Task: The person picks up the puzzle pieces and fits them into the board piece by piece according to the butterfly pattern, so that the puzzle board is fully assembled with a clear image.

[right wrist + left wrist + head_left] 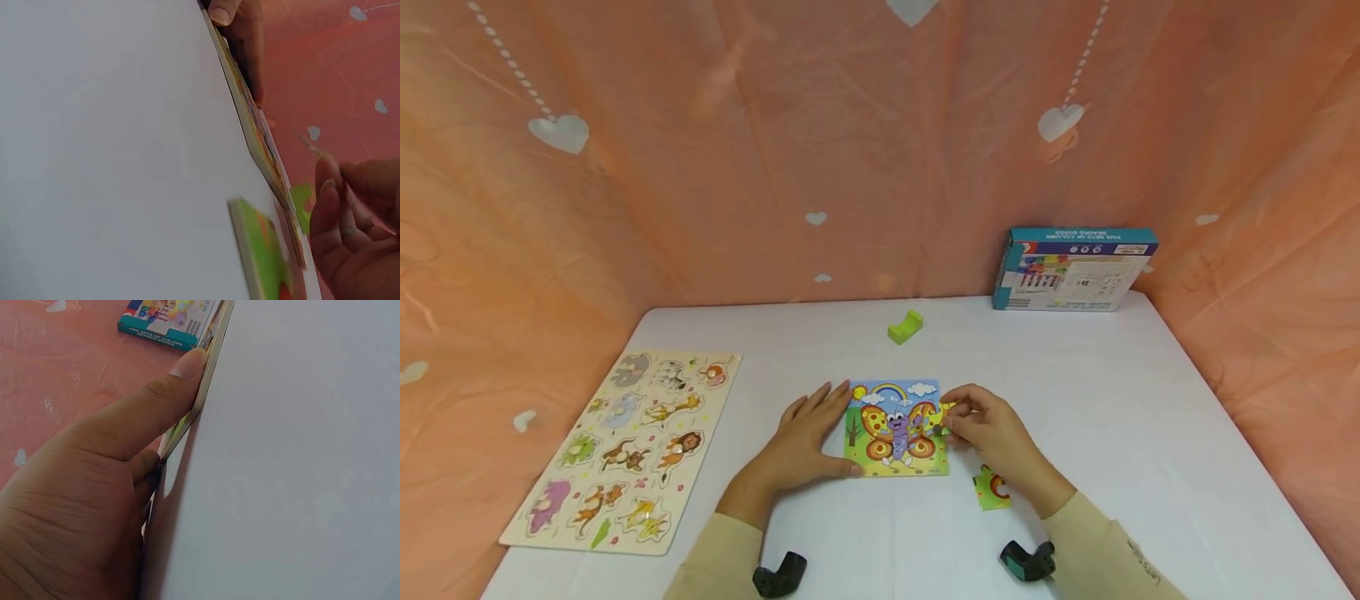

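Observation:
A butterfly jigsaw puzzle lies flat in its square board near the table's middle. My left hand rests along its left side, fingers stretched out and thumb at the near edge. Between thumb and fingertips, my right hand pinches a yellow puzzle piece at the board's right edge, overlapping the butterfly's right wing in the head view. Seen from the right wrist, the fingers partly hide that piece. A loose green puzzle piece with a red curve lies below the right hand.
An animal peg puzzle board lies on the left. A light green curved block sits behind the butterfly puzzle. At the back right stands a printed box. Dark devices show by both forearms. An orange curtain surrounds the table.

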Motion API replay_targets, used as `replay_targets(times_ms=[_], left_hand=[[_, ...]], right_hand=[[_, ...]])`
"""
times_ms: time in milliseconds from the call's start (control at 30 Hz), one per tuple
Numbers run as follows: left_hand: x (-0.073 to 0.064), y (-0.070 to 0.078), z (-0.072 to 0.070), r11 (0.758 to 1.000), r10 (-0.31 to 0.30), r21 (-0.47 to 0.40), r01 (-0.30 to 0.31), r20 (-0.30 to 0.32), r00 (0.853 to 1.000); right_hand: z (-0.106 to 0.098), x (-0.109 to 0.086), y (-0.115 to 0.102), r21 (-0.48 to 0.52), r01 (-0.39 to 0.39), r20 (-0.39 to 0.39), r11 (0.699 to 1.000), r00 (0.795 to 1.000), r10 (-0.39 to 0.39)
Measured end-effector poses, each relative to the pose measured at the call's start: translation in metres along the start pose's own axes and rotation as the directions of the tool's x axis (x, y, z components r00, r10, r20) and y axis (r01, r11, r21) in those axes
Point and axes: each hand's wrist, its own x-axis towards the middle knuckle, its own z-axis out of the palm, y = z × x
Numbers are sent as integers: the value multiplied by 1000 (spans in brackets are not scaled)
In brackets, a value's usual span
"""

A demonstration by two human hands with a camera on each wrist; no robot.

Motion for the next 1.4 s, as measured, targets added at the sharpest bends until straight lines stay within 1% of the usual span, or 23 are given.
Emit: replay_targets(times_ms=[200, 400, 500, 600, 733, 800, 833, 867, 900, 933, 967, 1033, 1100, 1133, 1200, 1267, 1300, 1333, 1400], left_hand=[[0, 0, 1, 1000, 1, -4, -1, 2, 1000], [-1, -1, 0, 1000, 2, 3, -2, -2, 1000], [-1, -1, 0, 1000, 3, 5, -3, -1, 1000], [0, -1, 0, 1000, 2, 3, -2, 1, 1000], [0, -1, 1, 1000, -1, 1, 1, 1, 1000], [1, -2, 1, 1000, -3, 1, 3, 0, 1000], [1, -2, 1, 1000, -3, 2, 3, 1, 1000], [1, -2, 1, 1000, -3, 3, 3, 2, 1000], [1, -2, 1, 1000, -2, 4, 2, 3, 1000], [1, -2, 1, 1000, -1, 4, 1, 3, 1000], [1, -2, 1, 1000, 0, 5, 0, 3, 1000], [1, -2, 1, 1000, 3, 8, -3, 4, 1000], [1, -1, 1, 1000, 5, 12, -5, 6, 1000], [1, -1, 0, 1000, 4, 15, -4, 6, 1000], [1, -1, 0, 1000, 1, 18, -2, 7, 1000], [0, -1, 0, 1000, -2, 20, 2, 9, 1000], [0, -1, 0, 1000, -4, 17, 4, 10, 1000], [0, -1, 0, 1000, -6, 14, 6, 10, 1000], [0, -1, 0, 1000, -7, 9, 7, 12, 1000]], right_hand=[[12, 8, 1, -3, -19, 21, 1000, 1000, 19], [18, 11, 0, -39, -34, 20, 999, 999, 34], [18, 11, -1, -105, -43, 11, 994, 999, 44], [16, 10, -3, -218, -30, -17, 975, 1000, 27], [13, 7, -7, -370, 23, -44, 929, 998, -43], [12, 5, -8, -436, 64, -26, 898, 996, -84], [12, 4, -8, -478, 92, -2, 874, 994, -106], [12, 3, -8, -518, 124, 30, 846, 991, -127], [12, 1, -8, -561, 164, 72, 812, 986, -149], [13, 0, -9, -601, 212, 127, 771, 977, -169], [14, -2, -9, -634, 260, 185, 728, 965, -183], [15, -5, -11, -684, 358, 301, 635, 932, -200], [18, -8, -12, -700, 424, 389, 574, 901, -190], [19, -9, -12, -706, 442, 417, 553, 891, -180], [20, -10, -13, -715, 455, 443, 530, 882, -159], [22, -10, -12, -718, 452, 447, 529, 882, -148], [22, -10, -12, -714, 448, 443, 537, 884, -149], [21, -10, -12, -709, 439, 436, 552, 888, -147], [20, -8, -10, -678, 426, 418, 599, 894, -163]])
